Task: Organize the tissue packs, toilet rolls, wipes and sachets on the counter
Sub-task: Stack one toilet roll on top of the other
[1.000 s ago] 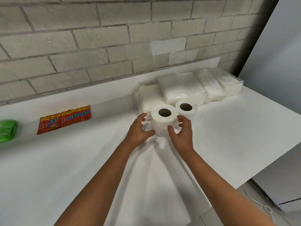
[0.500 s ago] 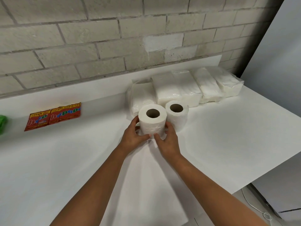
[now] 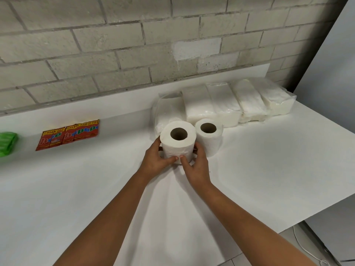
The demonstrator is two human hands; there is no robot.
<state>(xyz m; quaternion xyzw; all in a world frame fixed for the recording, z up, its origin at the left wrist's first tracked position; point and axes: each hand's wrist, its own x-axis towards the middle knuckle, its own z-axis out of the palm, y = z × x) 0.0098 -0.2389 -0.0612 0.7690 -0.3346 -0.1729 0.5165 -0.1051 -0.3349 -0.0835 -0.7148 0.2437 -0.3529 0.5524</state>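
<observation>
Head view, left hand [image 3: 156, 162] and right hand [image 3: 196, 166] with fingers [image 3: 171, 160] curled around an upright toilet roll [image 3: 177, 144] on the white table [image 3: 269, 169], second roll [image 3: 209, 137] just right of it, tissue packs [image 3: 226, 104] behind, red sachets [image 3: 67, 134] far left.

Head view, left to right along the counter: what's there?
Green wipes pack → red sachets → toilet roll held by both hands → second toilet roll → tissue packs.

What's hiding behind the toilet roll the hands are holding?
A clear-wrapped tissue pack sits behind the held toilet roll. The roll covers the pack's lower front, so that part can't be seen.
</observation>
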